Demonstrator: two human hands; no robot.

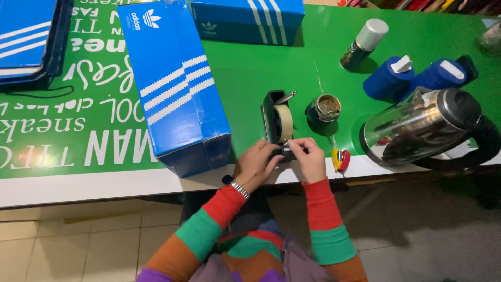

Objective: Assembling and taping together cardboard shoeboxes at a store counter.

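Observation:
A black tape dispenser (272, 112) with a cream roll of tape (284, 122) stands near the front edge of the green table (250, 73). My left hand (255, 166), with a ring and a wristwatch, rests against the dispenser's near end. My right hand (309, 156) pinches the end of the tape at the dispenser's cutter, fingers closed on the strip. Both sleeves are striped red, green and orange.
A long blue shoebox (175, 83) lies left of the dispenser, another blue box (248, 20) behind it. A small metal cup (323, 110), spray can (364, 44), two blue cylinders (412, 78) and a shiny electric kettle (420, 128) stand to the right. A red-and-yellow object (341, 159) lies at the edge.

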